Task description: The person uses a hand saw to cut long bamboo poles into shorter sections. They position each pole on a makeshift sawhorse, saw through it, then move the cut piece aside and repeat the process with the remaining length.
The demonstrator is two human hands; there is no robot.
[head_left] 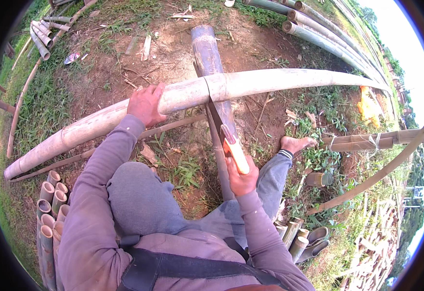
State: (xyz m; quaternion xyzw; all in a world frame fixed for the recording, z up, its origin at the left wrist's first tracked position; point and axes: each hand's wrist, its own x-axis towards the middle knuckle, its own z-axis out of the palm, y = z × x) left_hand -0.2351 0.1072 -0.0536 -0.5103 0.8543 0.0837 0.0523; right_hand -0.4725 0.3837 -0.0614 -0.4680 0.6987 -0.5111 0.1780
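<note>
A long pale bamboo pole [280,80] lies across in front of me, resting over a darker bamboo post [207,53] that runs away from me. My left hand [146,105] grips the pole left of that crossing, its fingers laid over the top. In my right hand [243,179] is the orange handle of a handsaw [235,151]. The dark saw blade stands against the pole just right of my left hand, at a thin dark line across the bamboo. How deep the blade sits in the pole cannot be made out.
Cut bamboo pieces [47,233] stand bunched at the lower left, and more [297,242] beside a pair of boots [315,245]. Long poles [318,36] lie at the far right. My bare foot [297,144] is near tied bamboo [367,141]. A short bamboo piece [318,179] lies in the weeds.
</note>
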